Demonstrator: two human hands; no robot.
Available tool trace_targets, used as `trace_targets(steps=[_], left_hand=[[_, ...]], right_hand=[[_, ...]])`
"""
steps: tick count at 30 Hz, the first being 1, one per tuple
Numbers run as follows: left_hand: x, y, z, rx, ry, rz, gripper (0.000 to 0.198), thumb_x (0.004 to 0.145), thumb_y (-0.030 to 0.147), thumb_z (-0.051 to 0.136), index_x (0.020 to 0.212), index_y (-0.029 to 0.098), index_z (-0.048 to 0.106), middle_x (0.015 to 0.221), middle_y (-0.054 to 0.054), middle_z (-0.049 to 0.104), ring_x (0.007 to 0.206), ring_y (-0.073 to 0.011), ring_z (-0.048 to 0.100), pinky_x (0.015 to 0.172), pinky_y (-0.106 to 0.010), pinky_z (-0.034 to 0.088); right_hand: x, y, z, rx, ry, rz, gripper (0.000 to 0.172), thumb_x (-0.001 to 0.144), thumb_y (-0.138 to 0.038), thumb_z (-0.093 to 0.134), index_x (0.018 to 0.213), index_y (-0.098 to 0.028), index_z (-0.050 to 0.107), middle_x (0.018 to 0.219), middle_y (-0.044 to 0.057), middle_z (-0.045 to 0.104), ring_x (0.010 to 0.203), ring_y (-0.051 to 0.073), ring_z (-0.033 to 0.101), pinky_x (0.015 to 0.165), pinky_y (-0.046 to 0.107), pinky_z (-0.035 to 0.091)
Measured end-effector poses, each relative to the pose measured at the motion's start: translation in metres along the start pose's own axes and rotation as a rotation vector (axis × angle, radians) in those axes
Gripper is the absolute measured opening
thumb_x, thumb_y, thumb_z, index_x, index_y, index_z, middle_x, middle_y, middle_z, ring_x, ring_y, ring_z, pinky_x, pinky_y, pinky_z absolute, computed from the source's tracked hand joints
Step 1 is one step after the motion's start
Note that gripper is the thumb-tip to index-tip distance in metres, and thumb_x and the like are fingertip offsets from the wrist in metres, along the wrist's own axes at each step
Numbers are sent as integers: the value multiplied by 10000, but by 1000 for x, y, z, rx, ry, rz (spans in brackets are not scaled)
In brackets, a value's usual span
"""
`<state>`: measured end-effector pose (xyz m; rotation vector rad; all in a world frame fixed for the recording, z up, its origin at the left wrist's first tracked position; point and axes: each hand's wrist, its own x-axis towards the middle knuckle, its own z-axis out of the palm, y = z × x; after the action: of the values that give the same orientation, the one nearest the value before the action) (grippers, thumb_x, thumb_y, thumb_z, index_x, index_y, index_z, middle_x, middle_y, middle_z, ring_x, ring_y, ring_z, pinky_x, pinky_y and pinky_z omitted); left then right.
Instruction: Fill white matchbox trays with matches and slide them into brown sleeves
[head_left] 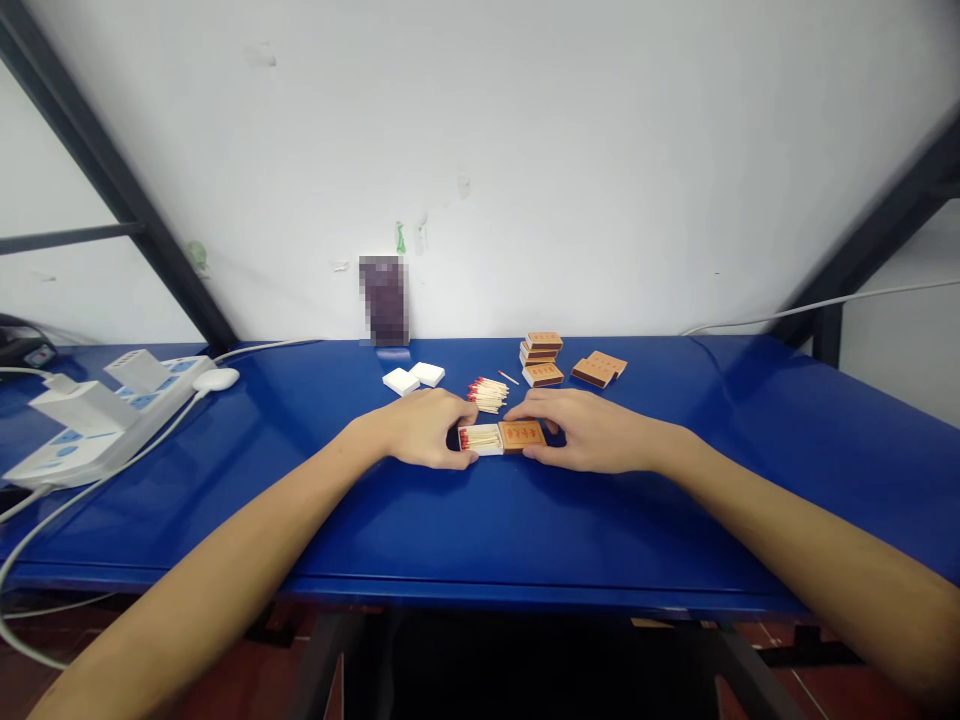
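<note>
My left hand [431, 428] grips the left end of a white matchbox tray [491, 450] between thumb and fingers. Red-headed matches [480, 438] lie side by side in that tray. Its right end meets an orange-brown matchbox sleeve [523, 435], and how far it is inside I cannot tell. Around the sleeve's right end close the thumb and fingers of my right hand [581, 430]. Tray and sleeve lie in line on the blue table. Just behind them is a pile of loose matches [489, 394], with a single match [508, 377] apart from it.
Two white trays [401, 381] sit behind my left hand. A stack of matchboxes [541, 345] and a few flat sleeves [600, 368] are at the back right. A power strip [112, 430] with cables occupies the left of the blue table [525, 540]. A pixelated dark object [385, 300] leans on the wall.
</note>
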<state>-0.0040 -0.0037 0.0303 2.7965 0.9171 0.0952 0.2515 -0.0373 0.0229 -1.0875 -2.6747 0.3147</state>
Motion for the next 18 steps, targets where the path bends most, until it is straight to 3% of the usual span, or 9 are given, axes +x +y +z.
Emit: trace_targets(steps=[18], left_hand=[[-2,4,1,-58,-20,94,337,852,489,573,741,196,450,619,28,515,526,-116,434,523,-274,263]], right_hand=[[3,-3,5,117,52,-26,289,824,-295,658,1092,-188,665,971,60,665,836,200,600,743,329,462]])
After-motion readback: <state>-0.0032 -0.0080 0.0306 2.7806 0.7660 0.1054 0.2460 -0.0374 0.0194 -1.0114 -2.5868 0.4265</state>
